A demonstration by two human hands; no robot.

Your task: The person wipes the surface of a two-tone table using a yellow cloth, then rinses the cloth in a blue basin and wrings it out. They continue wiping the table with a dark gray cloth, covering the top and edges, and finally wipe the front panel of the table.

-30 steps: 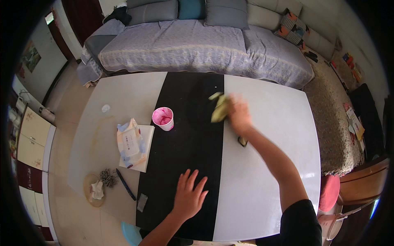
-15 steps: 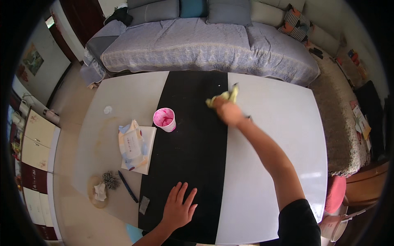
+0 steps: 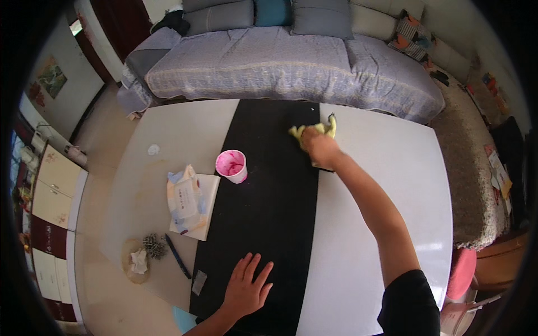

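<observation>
My right hand (image 3: 322, 148) is closed on a yellow cloth (image 3: 332, 127), pressed to the table near the far end of the black stripe, at its right border. My left hand (image 3: 246, 288) lies flat on the near part of the black stripe (image 3: 263, 218), fingers spread, holding nothing. A small grey flat piece (image 3: 198, 282) lies just left of that hand. Farther off, a white paper cup (image 3: 232, 166) with pink stains inside stands at the left border of the stripe.
Left on the table: a wipes pack (image 3: 188, 201) on a white pad (image 3: 209, 207), a dark pen (image 3: 177, 256), a steel scouring ball (image 3: 154, 246), a small dish (image 3: 129, 263) holding crumpled tissue, and a tissue wad (image 3: 153, 149). A covered sofa (image 3: 246, 61) stands beyond the table.
The view has shifted slightly. My right hand stays at the stripe's right border with the cloth, which shows less blur now. My left hand rests in the same place.
</observation>
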